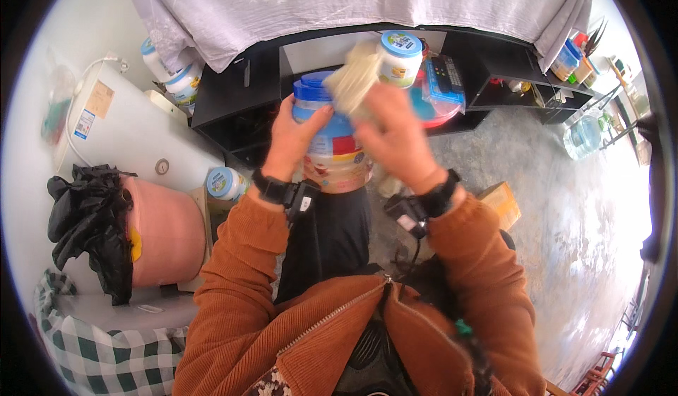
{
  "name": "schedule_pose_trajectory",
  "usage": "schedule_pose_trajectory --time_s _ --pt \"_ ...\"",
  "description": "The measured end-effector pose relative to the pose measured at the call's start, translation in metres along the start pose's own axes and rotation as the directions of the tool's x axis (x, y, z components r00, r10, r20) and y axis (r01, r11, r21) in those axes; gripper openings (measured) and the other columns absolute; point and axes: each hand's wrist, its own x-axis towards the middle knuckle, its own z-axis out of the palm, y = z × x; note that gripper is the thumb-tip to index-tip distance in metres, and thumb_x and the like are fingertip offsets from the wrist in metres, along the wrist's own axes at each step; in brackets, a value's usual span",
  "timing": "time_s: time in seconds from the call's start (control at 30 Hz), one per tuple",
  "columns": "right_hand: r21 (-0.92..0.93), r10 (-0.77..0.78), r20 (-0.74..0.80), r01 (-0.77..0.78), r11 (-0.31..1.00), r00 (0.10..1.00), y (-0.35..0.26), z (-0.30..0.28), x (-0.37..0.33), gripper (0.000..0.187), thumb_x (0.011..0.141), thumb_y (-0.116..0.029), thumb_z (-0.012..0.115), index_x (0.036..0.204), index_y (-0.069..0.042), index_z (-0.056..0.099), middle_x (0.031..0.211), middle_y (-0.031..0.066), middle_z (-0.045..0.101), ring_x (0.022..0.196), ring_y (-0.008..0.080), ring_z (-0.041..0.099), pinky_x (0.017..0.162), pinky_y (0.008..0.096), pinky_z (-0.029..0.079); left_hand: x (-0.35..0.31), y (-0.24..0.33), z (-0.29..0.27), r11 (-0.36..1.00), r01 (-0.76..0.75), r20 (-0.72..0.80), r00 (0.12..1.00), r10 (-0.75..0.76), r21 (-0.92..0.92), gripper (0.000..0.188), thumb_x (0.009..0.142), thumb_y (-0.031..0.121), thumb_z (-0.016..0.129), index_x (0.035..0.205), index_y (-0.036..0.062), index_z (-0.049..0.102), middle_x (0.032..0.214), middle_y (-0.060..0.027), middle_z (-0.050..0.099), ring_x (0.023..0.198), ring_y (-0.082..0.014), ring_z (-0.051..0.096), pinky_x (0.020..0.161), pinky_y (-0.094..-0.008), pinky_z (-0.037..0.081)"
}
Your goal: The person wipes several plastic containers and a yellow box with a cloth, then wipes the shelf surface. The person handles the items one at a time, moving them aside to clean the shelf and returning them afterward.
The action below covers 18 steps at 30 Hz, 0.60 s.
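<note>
My left hand (295, 131) is wrapped round the upper left side of a big tub (335, 166) with a blue lid (313, 87) and a red, yellow and blue label. The tub stands upright in front of my legs. To its right, my right hand (395, 131) is closed on a cream folded cloth (353, 78), smeared by motion. The cloth hangs over the tub's upper right side, and I cannot tell whether it touches. Just behind the cloth stands a white jar (401, 60) with a light blue lid.
A black low cabinet (240, 89) runs across the front under a pale cloth cover (339, 7). On it lie a dark remote control (447, 74) and a blue plastic box. At left are a pink bin (166, 230) with a black bag and another jar (226, 183). A cardboard box (500, 205) sits on the floor.
</note>
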Motion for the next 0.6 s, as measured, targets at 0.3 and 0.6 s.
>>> schedule_pose_trajectory --time_s 0.3,0.6 --pt "0.02 0.032 0.377 -0.042 0.999 0.926 0.019 0.028 -0.11 0.034 0.07 0.0 0.066 0.101 -0.014 0.07 0.118 0.0039 0.061 0.111 0.0344 0.052 0.095 0.0406 0.047 0.005 0.002 -0.002 0.999 0.02 -0.053 0.998 -0.018 0.025 0.085 0.08 0.042 0.082 0.137 -0.0087 0.045 0.123 -0.0181 0.061 0.11 -0.0204 0.06 0.096 -0.0326 0.049" --pt "0.083 0.795 0.09 -0.8 0.595 0.6 0.093 -0.039 -0.121 0.03 0.092 -0.021 0.06 0.113 -0.003 0.07 0.106 0.0084 0.071 0.095 0.0142 0.064 0.083 0.0306 0.052 -0.019 0.018 0.001 0.988 -0.142 0.166 0.975 0.15 -0.058 0.092 0.072 0.03 0.088 0.143 -0.003 0.04 0.13 -0.0157 0.059 0.118 -0.0236 0.058 0.103 -0.0382 0.047"
